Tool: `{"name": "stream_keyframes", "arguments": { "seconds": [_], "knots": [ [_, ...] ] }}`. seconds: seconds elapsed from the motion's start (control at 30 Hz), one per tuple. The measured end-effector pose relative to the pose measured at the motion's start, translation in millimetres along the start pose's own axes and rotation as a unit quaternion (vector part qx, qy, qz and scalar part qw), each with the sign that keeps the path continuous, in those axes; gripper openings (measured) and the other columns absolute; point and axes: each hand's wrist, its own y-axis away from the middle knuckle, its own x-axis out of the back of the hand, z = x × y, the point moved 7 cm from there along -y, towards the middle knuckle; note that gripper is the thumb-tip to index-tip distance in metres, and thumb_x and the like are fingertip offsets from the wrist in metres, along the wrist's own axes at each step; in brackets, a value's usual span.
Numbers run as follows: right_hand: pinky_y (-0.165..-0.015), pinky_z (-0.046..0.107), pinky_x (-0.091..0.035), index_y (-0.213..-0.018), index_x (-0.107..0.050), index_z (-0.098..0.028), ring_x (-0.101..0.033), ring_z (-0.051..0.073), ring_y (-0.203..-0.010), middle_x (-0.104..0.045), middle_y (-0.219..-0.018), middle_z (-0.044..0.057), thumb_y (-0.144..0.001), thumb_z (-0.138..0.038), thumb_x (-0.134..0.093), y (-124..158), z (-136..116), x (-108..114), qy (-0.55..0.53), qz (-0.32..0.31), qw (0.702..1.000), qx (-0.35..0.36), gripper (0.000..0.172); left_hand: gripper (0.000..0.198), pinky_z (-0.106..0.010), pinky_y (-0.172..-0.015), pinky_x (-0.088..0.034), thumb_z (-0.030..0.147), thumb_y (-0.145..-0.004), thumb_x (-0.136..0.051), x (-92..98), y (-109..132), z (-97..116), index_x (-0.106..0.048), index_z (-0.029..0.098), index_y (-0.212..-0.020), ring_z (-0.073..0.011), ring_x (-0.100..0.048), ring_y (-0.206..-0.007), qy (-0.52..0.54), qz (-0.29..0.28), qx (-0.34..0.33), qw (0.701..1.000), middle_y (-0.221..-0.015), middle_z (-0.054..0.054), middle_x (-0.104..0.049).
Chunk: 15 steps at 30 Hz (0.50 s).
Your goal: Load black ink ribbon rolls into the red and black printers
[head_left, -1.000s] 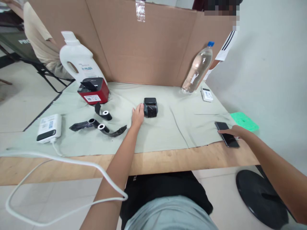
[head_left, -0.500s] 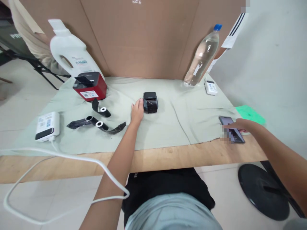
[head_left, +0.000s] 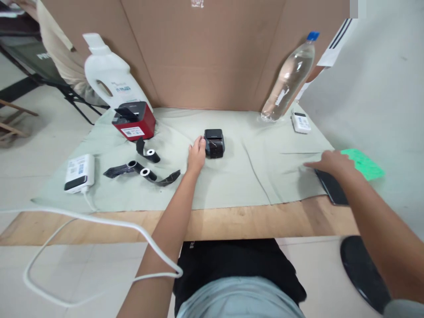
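The black device lies on the cloth, and I take it as the landmark. The left hand is at its left side, fingertips against that side. These fingers are loosely bent and do not close around it.

Far to the right of the device, and a little nearer the person, is the phone, which reaches over the cloth's front edge onto the wood. The right hand is above its far end, the forefinger stretched toward the device. Whether it touches or grips the phone, I cannot tell.

Between device and phone is a wide stretch of cloth with a long crease, so there is room for sideways moving. In front of the device, some cloth comes before the wooden edge. Behind it, the cloth runs back to the cardboard.

On the device's left side, the room is narrower: the left hand, then three black rolls with loose tails. Behind these rolls, left of the device, stands the red box. The bottle leans behind and right of the device.
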Motion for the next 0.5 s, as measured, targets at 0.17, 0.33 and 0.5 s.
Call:
{"name": "stream_keyframes", "arguments": {
  "seconds": [0.17, 0.33, 0.5],
  "knots": [
    [-0.111, 0.053, -0.041, -0.146, -0.055, -0.014, -0.053, 0.037, -0.136, -0.057, -0.148, 0.022, -0.096, -0.044, -0.059, 33, -174, -6, -0.216, -0.016, 0.944, 0.249, 0.059, 0.051, -0.042, -0.131, -0.018, 0.048, -0.108, -0.032, 0.4, 1, 6, -0.055, 0.027, -0.148, -0.0215, -0.045, -0.149, -0.002, 0.000, -0.030, 1.000, -0.155, -0.004, -0.056],
    [-0.120, 0.059, -0.033, -0.143, -0.062, -0.020, -0.047, 0.035, -0.144, -0.055, -0.155, 0.010, -0.099, -0.032, -0.047, 53, -301, -11, -0.365, -0.072, 0.868, 0.328, 0.047, 0.052, -0.041, -0.130, -0.023, 0.045, -0.108, -0.029, 0.1, 1, 6, -0.051, 0.025, -0.151, -0.0198, -0.044, -0.150, 0.003, -0.013, -0.036, 0.999, -0.156, -0.004, -0.054],
    [-0.123, 0.056, -0.031, -0.148, -0.059, -0.024, -0.043, 0.031, -0.149, -0.050, -0.159, 0.009, -0.093, -0.029, -0.059, 52, -344, -9, -0.429, -0.110, 0.811, 0.381, 0.055, 0.053, -0.037, -0.127, -0.032, 0.045, -0.107, -0.032, -0.2, 0, 6, -0.050, 0.024, -0.152, -0.0199, -0.046, -0.149, 0.006, -0.012, -0.045, 0.999, -0.155, -0.004, -0.055]
  ]
}}
